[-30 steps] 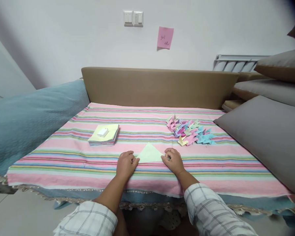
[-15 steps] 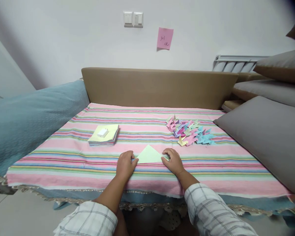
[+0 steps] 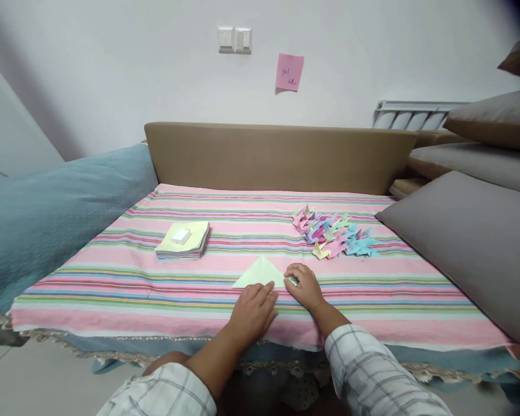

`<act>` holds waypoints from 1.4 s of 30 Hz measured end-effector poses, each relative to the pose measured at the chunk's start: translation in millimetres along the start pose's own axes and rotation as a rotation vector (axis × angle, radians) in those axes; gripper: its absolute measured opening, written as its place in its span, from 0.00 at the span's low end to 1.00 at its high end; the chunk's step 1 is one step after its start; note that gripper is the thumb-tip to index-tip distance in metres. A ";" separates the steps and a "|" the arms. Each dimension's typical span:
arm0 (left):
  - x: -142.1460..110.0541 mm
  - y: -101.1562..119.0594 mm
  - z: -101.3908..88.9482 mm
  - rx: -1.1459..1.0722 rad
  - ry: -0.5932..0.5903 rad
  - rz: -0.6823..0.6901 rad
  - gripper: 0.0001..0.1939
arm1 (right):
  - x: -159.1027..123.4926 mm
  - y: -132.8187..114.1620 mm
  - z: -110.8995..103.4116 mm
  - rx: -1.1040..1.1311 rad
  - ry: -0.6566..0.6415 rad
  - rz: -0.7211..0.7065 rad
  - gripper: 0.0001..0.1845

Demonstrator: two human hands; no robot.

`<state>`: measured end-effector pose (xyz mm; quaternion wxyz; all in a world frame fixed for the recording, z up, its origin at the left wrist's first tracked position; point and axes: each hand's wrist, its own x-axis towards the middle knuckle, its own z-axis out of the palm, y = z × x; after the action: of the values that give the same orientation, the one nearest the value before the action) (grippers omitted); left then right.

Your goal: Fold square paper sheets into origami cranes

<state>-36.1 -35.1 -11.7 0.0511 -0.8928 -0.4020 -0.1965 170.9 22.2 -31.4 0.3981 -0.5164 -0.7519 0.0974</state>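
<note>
A pale green sheet of origami paper, folded into a triangle with its peak pointing away from me, lies flat on the striped cloth. My left hand rests with stretched fingers on the paper's near folded edge, around its middle. At the right corner, my right hand has thumb and fingers closed on the paper and hides its tip. The left corner of the triangle is uncovered.
A stack of square paper with a small white block on top sits at left. Several colourful folded paper cranes are clustered at right. Grey cushions border the right side, and a brown backrest stands behind.
My left hand has let go of the paper's left corner and moved right onto the middle of the near edge. My right hand stays at the right corner.
</note>
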 end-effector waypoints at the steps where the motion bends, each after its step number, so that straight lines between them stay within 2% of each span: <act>1: -0.3 5.1 3.1 0.012 -0.009 -0.024 0.25 | -0.1 0.0 0.0 0.000 0.001 0.002 0.05; 3: -1.0 10.9 7.6 0.027 -0.028 -0.073 0.30 | -0.1 0.6 0.3 0.001 -0.001 0.004 0.05; 6: -1.9 11.7 9.7 0.031 -0.049 -0.133 0.32 | -0.2 2.0 0.8 0.007 -0.014 0.009 0.06; 11: -1.2 11.1 7.4 0.015 -0.054 -0.188 0.33 | -0.5 0.3 -0.2 0.012 -0.042 0.007 0.07; 21: -1.1 23.0 1.8 0.065 -0.096 -0.309 0.30 | -1.1 -0.2 -2.0 0.004 -0.089 0.007 0.15; 29: 0.6 24.0 2.0 0.055 -0.132 -0.358 0.30 | -8.5 -0.2 -3.4 -0.005 -0.107 -0.011 0.20; 39: 0.0 22.2 0.5 0.037 -0.115 -0.373 0.31 | -10.7 3.2 -4.7 0.047 -0.069 -0.055 0.18; 42: -0.5 21.2 0.1 0.035 -0.111 -0.367 0.31 | -13.0 -1.8 -7.9 0.050 -0.046 -0.125 0.15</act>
<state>-20.8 -49.7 -10.5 0.0076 -0.8131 -0.5634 -0.1462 177.1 8.2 -31.7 0.3987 -0.4560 -0.7890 0.1031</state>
